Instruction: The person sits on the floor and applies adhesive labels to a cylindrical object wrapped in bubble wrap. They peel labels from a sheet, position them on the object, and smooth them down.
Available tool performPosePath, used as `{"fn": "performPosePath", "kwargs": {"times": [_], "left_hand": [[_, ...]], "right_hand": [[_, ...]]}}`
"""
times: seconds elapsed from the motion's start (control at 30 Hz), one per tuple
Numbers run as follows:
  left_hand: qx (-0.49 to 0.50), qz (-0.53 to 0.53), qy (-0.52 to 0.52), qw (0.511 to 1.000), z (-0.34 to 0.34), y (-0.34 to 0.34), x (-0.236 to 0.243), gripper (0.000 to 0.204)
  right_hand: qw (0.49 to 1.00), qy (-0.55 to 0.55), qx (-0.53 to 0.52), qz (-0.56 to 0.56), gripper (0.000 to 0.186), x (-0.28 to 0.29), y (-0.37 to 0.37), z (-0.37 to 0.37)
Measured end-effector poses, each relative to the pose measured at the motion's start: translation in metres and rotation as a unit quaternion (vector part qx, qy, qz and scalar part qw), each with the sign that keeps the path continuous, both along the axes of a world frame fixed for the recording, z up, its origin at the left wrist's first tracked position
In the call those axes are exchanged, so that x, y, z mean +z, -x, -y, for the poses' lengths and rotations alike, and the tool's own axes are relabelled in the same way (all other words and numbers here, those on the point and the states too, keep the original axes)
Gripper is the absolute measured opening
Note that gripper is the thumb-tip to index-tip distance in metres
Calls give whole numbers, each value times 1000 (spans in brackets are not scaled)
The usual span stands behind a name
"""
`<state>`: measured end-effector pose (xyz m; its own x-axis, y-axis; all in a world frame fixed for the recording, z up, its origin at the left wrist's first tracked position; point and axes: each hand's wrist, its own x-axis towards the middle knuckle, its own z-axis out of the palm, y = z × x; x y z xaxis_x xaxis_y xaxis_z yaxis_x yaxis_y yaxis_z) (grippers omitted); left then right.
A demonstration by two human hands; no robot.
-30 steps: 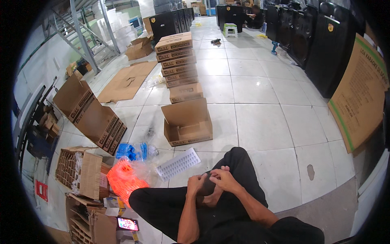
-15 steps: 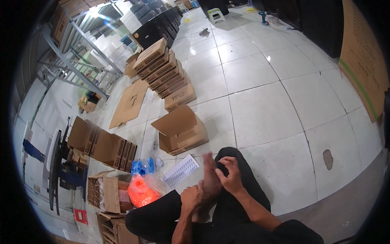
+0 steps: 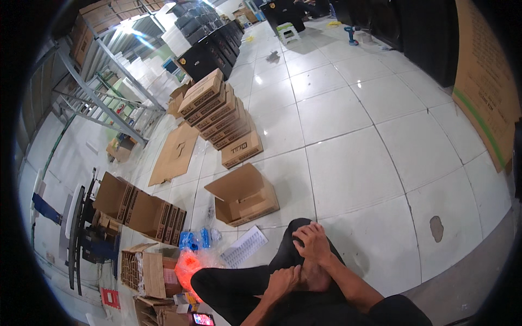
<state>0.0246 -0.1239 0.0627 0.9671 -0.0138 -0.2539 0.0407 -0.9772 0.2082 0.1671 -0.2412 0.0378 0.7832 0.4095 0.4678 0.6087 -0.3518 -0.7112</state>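
Observation:
I sit on the floor in black trousers with my legs folded and a bare foot [image 3: 317, 279] drawn up. My right hand [image 3: 314, 243] curls over the upper part of this foot beside my knee, hiding the toes. My left hand [image 3: 284, 282] is lower, its fingers closed against the foot near the ankle. Ahead of my knee stands a small open cardboard box [image 3: 253, 206], tilted flap up. Left of the knee lies a printed white sheet [image 3: 244, 247]. Beside it are an orange plastic bag [image 3: 187, 266] and blue plastic pieces [image 3: 187, 239].
Flat brown cartons [image 3: 217, 114] are stacked ahead, beside a cardboard sheet [image 3: 174, 155]. More open cartons [image 3: 142, 206] stand at left, with a lit phone [image 3: 203, 319] below. Farther off are a white stool [image 3: 288, 32] and a cordless drill [image 3: 352, 36]. A tall cardboard panel [image 3: 486, 81] rises at right.
My foot has shifted right and lower. My right hand has come down over it, and my left hand has moved right along with it. The phone has come into sight.

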Motion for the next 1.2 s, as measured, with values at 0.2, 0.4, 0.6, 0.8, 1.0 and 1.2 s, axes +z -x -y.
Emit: {"fn": "performPosePath", "kwargs": {"times": [0.2,0.4,0.6,0.8,1.0,1.2], "left_hand": [[6,-28,28,999,-20,-2,-6,34],[187,-65,210,957,-39,5,5,38],[196,9,308,931,-69,31,-44,29],[246,154,458,841,-98,50,-55,22],[396,284,338,806,-171,102,-33,19],[538,411,86,731,-303,181,3,18]], "right_hand": [[996,-62,27,-50,12,-17,-17,-26],[994,-18,83,-64,11,-27,-9,-62],[979,189,71,0,5,7,8,-93],[978,201,50,36,4,-17,24,-101],[973,190,133,-17,18,-18,5,-88],[952,228,160,-126,24,-5,-15,-86]]}}
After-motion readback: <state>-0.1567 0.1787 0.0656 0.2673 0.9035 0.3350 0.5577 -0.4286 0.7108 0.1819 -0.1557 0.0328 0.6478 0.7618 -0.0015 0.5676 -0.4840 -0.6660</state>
